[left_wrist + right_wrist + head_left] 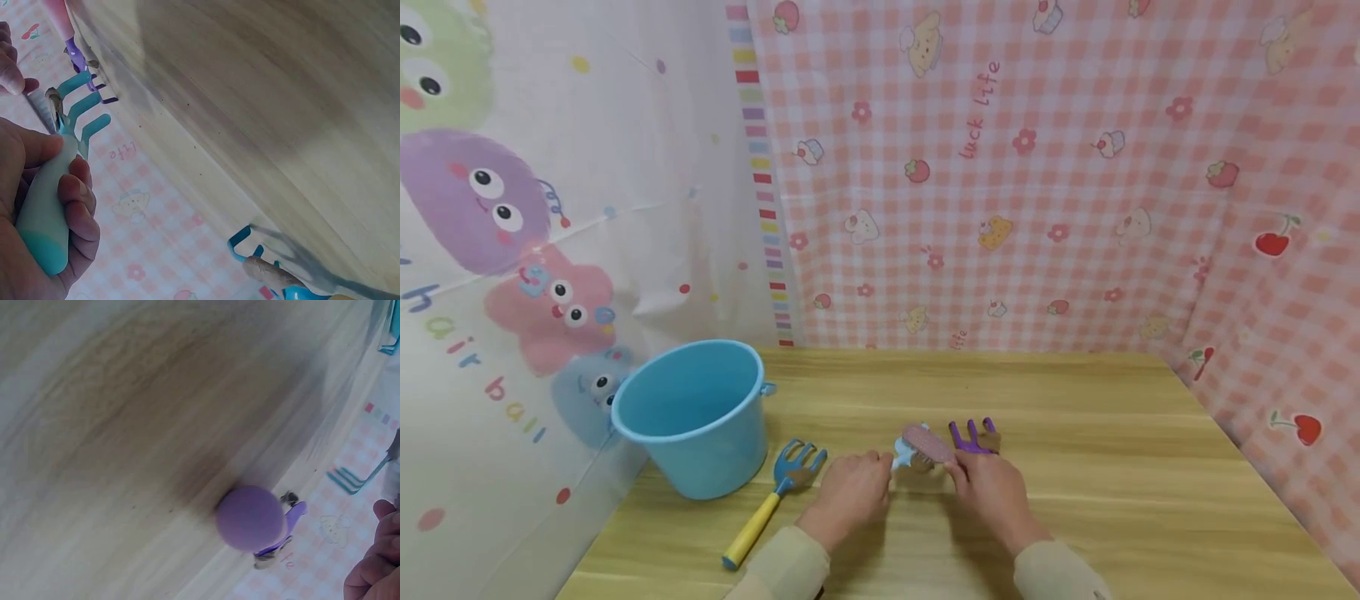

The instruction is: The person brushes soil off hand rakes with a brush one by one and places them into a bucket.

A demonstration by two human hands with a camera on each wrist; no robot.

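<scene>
My left hand grips the pale handle of a small toy rake, its teal tines pointing away from the fingers. A brown, mud-like lump sticks to the rake's head. In my right hand is a brush with a pink oval back, held by its end between thumb and fingers. The brush lies across the rake head in the head view and covers part of it. Just beyond the right hand lies a purple toy rake, its handle mostly hidden in the head view.
To the left stands a light blue bucket. In front of it lies a blue toy rake with a yellow handle and brown stuff on its tines. The wooden tabletop meets a checked pink cloth behind.
</scene>
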